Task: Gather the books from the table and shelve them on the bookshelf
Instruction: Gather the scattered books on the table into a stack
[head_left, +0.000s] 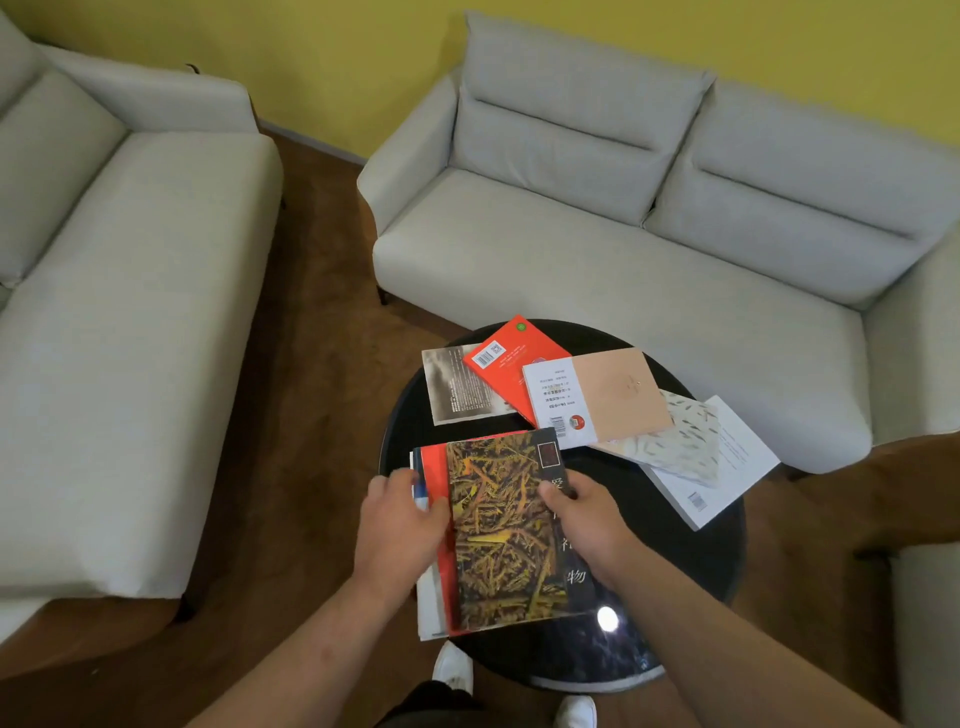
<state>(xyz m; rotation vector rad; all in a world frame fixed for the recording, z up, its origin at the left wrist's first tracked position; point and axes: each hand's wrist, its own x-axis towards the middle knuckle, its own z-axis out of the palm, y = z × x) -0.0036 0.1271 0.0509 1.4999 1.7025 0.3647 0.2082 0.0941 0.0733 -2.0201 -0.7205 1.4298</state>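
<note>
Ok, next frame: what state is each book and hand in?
leaf-cover book, closed, topping the near stack
red book, closed, under it
left hand, grips near stack's left edge
right hand, grips leaf-cover book's right edge
grey book, closed, flat
orange book, closed, back up
peach book, closed, overlapping orange book
patterned book, closed
white book, closed, overhanging the table edge

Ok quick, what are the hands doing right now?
Left hand: holding the stack by its left edge.
Right hand: holding the top book by its right side.
</note>
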